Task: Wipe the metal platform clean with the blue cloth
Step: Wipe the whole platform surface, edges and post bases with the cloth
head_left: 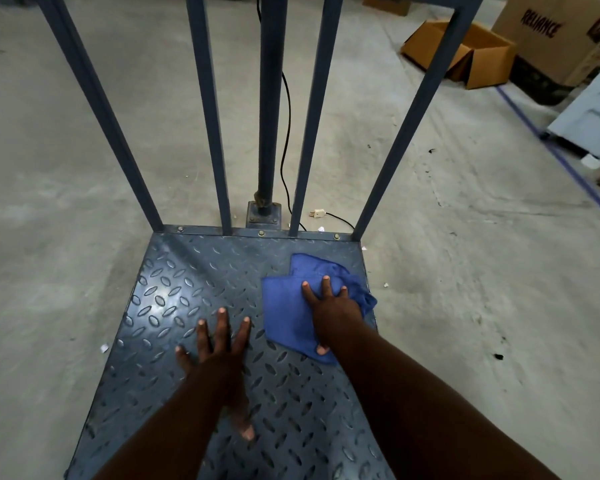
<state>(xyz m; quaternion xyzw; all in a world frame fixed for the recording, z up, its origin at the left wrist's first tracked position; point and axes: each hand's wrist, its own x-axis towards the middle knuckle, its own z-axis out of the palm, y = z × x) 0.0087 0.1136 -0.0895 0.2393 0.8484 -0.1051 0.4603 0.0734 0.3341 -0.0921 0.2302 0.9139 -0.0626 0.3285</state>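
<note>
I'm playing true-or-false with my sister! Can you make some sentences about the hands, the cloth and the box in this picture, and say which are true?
1. The right hand presses flat on the blue cloth. True.
2. The left hand grips the blue cloth too. False: it rests flat on the bare metal platform, beside the cloth.
3. The blue cloth lies on the far right part of the metal platform. True.
4. The open cardboard box stands on the metal platform. False: it sits on the floor, beyond the platform to the right.
</note>
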